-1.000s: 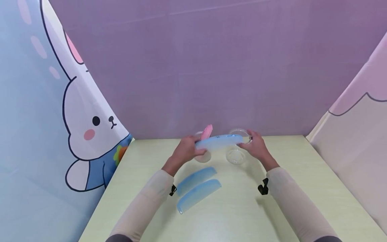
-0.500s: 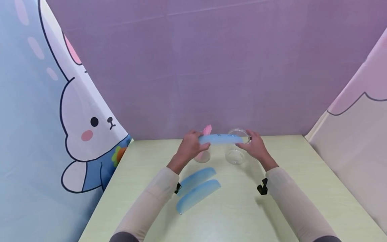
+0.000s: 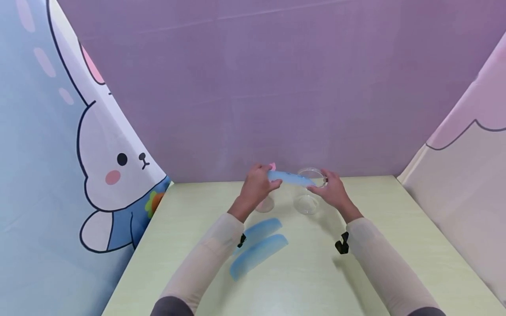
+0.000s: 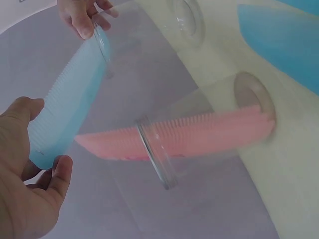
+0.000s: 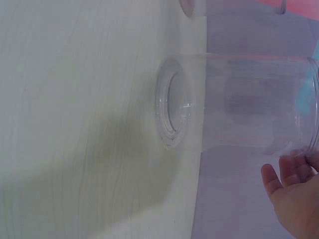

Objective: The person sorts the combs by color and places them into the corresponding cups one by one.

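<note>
A light-blue comb (image 3: 289,177) is held by one end between the thumb and fingers of my left hand (image 3: 256,184). Its far end tilts down at the mouth of a tall clear plastic jar (image 3: 306,205), overlapping the rim in the left wrist view. My right hand (image 3: 334,191) grips that jar near the rim, thumb towards me. To its left stands a second clear jar (image 4: 199,102) with a pink comb (image 4: 199,134) in it, one end sticking out above the rim. My left hand partly covers this second jar in the head view.
Two more blue combs, a nearer comb (image 3: 258,256) and a farther comb (image 3: 264,228), lie side by side on the pale wooden table (image 3: 316,276) below my left wrist. A purple cloth backdrop (image 3: 253,96) rises behind the jars.
My left hand has moved right with the blue comb, which has swung from level to tilted down at its right end over the jar. My right hand has stayed at the jar.
</note>
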The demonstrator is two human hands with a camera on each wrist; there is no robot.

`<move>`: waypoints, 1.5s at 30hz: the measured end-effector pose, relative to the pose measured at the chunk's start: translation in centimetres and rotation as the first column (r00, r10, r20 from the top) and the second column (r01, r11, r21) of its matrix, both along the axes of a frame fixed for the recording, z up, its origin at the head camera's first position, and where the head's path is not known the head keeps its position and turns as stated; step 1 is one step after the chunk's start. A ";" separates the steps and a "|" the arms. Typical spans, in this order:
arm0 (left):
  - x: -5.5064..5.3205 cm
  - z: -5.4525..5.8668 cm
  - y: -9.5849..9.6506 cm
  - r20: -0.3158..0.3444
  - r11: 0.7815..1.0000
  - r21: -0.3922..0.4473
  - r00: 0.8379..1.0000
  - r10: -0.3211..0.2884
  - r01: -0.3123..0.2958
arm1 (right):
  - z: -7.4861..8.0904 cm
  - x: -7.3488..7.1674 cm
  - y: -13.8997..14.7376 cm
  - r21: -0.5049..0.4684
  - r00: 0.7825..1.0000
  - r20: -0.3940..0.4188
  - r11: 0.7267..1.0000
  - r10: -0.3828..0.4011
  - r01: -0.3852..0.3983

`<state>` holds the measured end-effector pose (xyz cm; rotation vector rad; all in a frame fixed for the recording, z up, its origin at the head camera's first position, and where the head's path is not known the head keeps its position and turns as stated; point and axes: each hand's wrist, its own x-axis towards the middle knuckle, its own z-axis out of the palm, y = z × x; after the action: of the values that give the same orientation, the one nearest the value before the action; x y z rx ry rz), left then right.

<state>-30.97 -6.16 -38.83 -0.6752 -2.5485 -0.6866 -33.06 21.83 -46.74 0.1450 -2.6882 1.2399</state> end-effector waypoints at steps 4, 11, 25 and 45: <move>-0.2 0.1 0.9 -0.002 1.000 0.001 1.000 0.007 -0.007 | 0.2 0.0 -0.2 -0.011 1.000 0.010 1.000 0.001 -0.001; -0.1 0.9 2.0 0.002 1.000 -0.007 1.000 -0.008 0.008 | 0.0 -0.2 -0.9 -0.013 1.000 0.010 1.000 0.005 -0.004; 0.2 0.0 0.4 0.143 1.000 0.010 0.990 -0.017 0.015 | 0.2 -0.5 -1.0 0.003 1.000 -0.019 1.000 -0.001 0.001; 1.3 -4.1 -3.6 0.291 0.999 -0.050 0.957 0.005 0.011 | 0.0 -0.6 -0.9 0.017 1.000 -0.031 1.000 0.000 0.000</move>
<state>-29.68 -9.72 -42.92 -0.6348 -2.8438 -0.7742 -33.64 20.93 -46.76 0.1652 -2.6735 1.2048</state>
